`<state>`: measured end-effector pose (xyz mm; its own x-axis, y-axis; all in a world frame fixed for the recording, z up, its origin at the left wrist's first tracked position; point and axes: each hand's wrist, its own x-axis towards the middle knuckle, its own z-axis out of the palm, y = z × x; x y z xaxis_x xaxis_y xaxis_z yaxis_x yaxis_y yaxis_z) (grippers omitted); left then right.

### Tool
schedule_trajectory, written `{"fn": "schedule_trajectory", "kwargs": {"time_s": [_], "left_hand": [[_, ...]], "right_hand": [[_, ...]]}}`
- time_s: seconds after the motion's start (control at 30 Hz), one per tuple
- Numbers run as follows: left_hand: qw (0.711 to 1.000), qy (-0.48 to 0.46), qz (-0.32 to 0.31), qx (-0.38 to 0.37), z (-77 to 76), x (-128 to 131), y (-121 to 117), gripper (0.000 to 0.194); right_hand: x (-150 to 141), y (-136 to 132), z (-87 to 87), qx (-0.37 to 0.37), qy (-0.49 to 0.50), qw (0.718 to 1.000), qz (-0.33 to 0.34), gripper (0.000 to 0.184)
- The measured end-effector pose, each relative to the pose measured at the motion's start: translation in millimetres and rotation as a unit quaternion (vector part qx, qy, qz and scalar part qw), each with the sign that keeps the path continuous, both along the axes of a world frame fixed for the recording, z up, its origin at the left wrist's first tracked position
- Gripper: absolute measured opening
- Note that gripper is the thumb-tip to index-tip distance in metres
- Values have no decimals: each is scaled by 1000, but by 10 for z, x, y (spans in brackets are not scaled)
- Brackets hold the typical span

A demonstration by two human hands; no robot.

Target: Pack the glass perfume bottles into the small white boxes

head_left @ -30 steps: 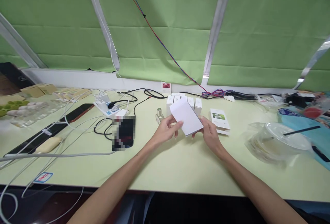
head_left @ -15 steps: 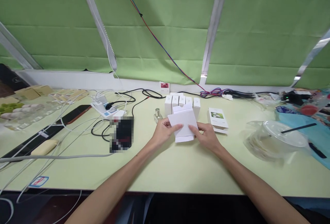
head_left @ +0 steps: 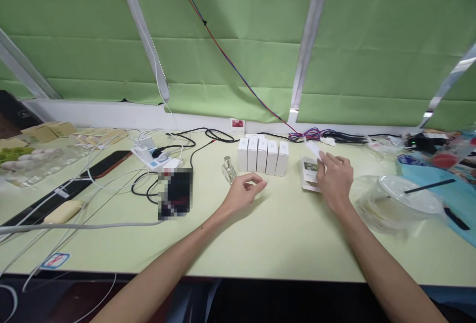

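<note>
The work surface is a pale yellow-green table (head_left: 260, 243), and toward its back stands a row of white boxes (head_left: 262, 157), five of them upright side by side. Behind the row, a white ledge (head_left: 201, 120) meets green fabric panels (head_left: 256, 26) divided by slanting pale metal strips (head_left: 310, 50); twisted red and blue wires (head_left: 232, 63) cross the panels toward coiled cables (head_left: 336, 136) right of the row. Well left of the row sit a white power strip (head_left: 153, 161) and a partly pixelated dark device (head_left: 182, 191); well right of it is a lidded clear cup (head_left: 409, 196) with a black straw (head_left: 429, 186). A small glass bottle (head_left: 228, 170) stands just left of the row. In front of the row, the left hand (head_left: 241, 195) is loosely curled, with nothing visible in its grasp. Right of the row, the right hand (head_left: 335, 177) pinches a piece of white card (head_left: 313, 148) above a carton (head_left: 308, 177) bearing a green photograph. The boxes' tops carry small grey print, too fine to read; a card (head_left: 237, 126) behind the row shows a reddish picture, and a blue-bordered sticker (head_left: 55, 260), far left and nearer the person than the row, has a red mark resembling an 8.
</note>
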<state>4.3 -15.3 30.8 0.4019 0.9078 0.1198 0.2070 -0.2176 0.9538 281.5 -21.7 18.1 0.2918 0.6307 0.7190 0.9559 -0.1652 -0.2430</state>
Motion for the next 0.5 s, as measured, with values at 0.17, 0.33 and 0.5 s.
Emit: {"fn": "schedule_trajectory", "kwargs": {"time_s": [0.17, 0.33, 0.5], "left_hand": [[999, 36, -17, 7, -40, 20, -14, 39], [998, 57, -29, 4, -92, 17, -11, 40], [997, 75, -35, 7, -131, 23, -13, 41]], "right_hand": [[-82, -35, -27, -270, -52, 961, -23, 23], [-145, -34, 7, -327, -57, 943, -30, 49], [-90, 0, -18, -392, -25, 918, -49, 45]]}}
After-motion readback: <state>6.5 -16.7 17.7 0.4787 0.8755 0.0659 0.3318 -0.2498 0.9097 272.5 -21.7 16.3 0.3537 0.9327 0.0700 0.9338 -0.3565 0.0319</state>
